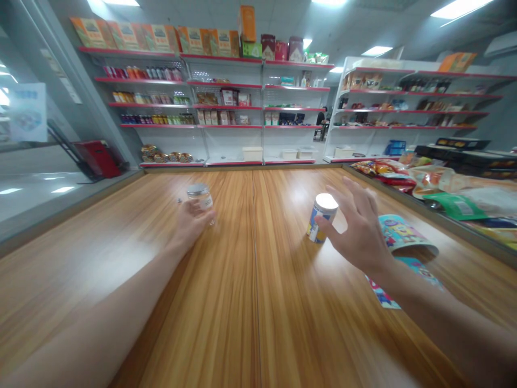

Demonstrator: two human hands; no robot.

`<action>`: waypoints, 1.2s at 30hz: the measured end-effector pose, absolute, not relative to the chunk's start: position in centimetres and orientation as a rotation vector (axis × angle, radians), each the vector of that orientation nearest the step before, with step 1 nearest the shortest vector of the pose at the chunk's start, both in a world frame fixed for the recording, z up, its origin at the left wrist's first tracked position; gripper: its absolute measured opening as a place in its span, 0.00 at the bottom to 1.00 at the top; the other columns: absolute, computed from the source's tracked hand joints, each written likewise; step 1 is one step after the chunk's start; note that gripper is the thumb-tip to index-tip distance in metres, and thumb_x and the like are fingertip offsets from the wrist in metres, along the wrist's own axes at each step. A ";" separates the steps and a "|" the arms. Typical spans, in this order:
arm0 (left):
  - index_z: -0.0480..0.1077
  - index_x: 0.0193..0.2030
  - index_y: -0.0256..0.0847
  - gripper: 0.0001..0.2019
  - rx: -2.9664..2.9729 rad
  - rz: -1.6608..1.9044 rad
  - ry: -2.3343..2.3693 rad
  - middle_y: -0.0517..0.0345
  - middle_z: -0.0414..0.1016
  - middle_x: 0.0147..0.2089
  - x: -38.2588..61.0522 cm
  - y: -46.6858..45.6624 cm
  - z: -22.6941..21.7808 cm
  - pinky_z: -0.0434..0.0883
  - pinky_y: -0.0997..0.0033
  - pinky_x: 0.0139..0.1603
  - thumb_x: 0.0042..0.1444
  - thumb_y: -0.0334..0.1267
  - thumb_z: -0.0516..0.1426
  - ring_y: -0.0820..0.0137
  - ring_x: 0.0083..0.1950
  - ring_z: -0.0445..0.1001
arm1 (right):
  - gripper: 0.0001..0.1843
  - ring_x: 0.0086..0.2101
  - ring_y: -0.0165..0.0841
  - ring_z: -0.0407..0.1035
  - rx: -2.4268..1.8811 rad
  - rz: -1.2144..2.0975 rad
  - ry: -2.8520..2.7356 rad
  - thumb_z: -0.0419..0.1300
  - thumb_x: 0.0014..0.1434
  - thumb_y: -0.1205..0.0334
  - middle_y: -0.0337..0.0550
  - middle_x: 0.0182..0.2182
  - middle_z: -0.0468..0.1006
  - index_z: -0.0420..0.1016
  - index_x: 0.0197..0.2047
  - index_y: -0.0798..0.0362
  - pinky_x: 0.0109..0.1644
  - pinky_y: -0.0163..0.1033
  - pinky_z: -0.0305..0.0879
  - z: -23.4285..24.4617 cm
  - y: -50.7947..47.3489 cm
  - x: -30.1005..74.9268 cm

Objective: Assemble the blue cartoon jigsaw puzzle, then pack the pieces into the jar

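Observation:
My left hand [193, 222] is wrapped round a small clear jar [201, 197] with a silver lid, which stands on the wooden table [250, 302]. Just to the right of centre, my right hand [358, 225] has its fingers spread and reaches at a blue and yellow can [321, 217] with a white lid; the fingertips are at the can's side, and I cannot tell whether they touch it. The can leans slightly. Under my right wrist lies a colourful pouch [404, 237] with cartoon print.
A heap of snack bags [440, 186] fills the counter along the right edge. Store shelves [226, 108] with boxes, bottles and packets line the back wall. A red box [97, 158] stands at the far left by a glass wall.

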State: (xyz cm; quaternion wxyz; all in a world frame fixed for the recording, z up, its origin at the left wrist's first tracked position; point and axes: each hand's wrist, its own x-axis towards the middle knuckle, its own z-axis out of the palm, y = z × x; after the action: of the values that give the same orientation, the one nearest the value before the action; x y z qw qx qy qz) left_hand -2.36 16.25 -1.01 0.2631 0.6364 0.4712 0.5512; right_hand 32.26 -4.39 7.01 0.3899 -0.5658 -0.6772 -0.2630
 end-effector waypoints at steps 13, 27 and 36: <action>0.64 0.62 0.42 0.30 2.172 0.724 0.249 0.48 0.76 0.48 5.8 2.8 -0.5 0.74 0.66 0.43 0.54 0.40 0.66 0.64 0.43 0.77 | 0.28 0.36 0.40 0.74 -1.546 0.213 -2.082 0.66 0.61 0.46 0.45 0.39 0.77 0.63 0.57 0.50 0.37 0.41 0.67 5.8 -8.4 26.0; 0.70 0.59 0.43 0.31 2.040 0.625 0.295 0.52 0.70 0.48 4.9 4.3 0.4 0.70 0.65 0.47 0.50 0.46 0.71 0.63 0.48 0.71 | 0.23 0.28 0.42 0.74 -1.780 0.100 -2.253 0.57 0.65 0.37 0.45 0.29 0.77 0.68 0.39 0.51 0.28 0.41 0.62 8.1 -8.8 28.7; 0.62 0.60 0.41 0.31 1.909 0.580 0.233 0.45 0.70 0.56 4.8 4.8 -1.0 0.71 0.60 0.52 0.55 0.48 0.68 0.58 0.55 0.73 | 0.24 0.30 0.50 0.77 -2.077 0.176 -2.343 0.73 0.48 0.43 0.47 0.27 0.79 0.71 0.35 0.52 0.29 0.42 0.62 5.2 -8.0 31.1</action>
State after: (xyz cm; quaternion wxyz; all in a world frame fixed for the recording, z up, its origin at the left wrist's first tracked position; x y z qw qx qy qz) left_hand 4.81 4.79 -1.05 0.5368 0.8018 0.0980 0.2436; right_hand 31.08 -8.02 5.15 0.0029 -0.6623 -0.7471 0.0562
